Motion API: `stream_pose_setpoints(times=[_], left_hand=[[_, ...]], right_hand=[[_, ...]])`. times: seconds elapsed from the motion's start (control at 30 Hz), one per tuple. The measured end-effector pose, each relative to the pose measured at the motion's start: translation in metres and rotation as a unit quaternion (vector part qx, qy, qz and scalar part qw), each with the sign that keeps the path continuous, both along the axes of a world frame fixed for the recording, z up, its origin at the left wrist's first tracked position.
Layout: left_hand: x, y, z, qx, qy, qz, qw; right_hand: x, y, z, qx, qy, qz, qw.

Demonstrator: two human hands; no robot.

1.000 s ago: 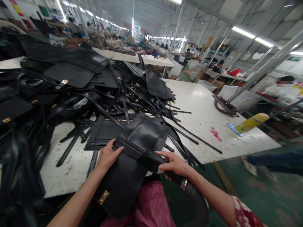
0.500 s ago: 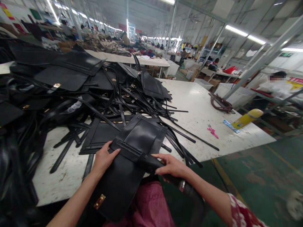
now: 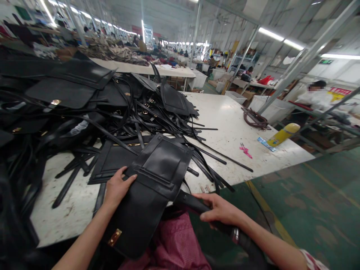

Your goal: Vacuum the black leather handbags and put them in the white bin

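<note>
A black leather bag piece (image 3: pixel 140 210) with a gold clasp (image 3: pixel 115 237) hangs over the table edge above my lap. Its upper part, a panel with a stitched pocket outline, lies on the table. My left hand (image 3: pixel 116 189) holds its left edge, thumb on top; the other fingers are partly hidden. My right hand (image 3: pixel 222 210) is wrapped around a black hose nozzle (image 3: pixel 191 202) with a metal ring near the hose end. The nozzle's tip is at the panel's right edge; I cannot tell whether they touch. Another black bag piece (image 3: pixel 104 163) with a gold zip lies underneath.
A large heap of black bags and straps (image 3: pixel 73 86) covers the left and back of the white table (image 3: pixel 208 112). To the right lie pink-handled snippers (image 3: pixel 245 150), a yellow bottle (image 3: pixel 284 135) and coiled brown straps (image 3: pixel 254 118). A person (image 3: pixel 316 93) is at the far right.
My right hand has drawn the nozzle back to the right, off the middle of the panel to its edge. My left hand keeps its place on the bag piece. The view has shifted slightly.
</note>
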State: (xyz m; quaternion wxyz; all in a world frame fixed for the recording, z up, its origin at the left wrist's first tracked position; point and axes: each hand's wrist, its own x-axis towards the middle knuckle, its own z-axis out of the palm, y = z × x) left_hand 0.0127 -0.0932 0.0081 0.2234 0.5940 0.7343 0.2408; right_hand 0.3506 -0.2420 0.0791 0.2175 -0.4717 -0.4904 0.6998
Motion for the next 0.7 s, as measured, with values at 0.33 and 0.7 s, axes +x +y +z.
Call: stream_pose_setpoints(times=[0.33, 0.7], left_hand=[[0.002, -0.016, 0.005, -0.014, -0.03, -0.006, 0.999], [0.056, -0.11, 0.007, 0.246, 0.151, -0.195, 0.937]], right_hand=[[-0.015, -0.001, -0.014, 0.03, 0.054, -0.098, 0.993], [-0.023, 0.015, -0.008, 0.088, -0.063, -0.066, 0.992]])
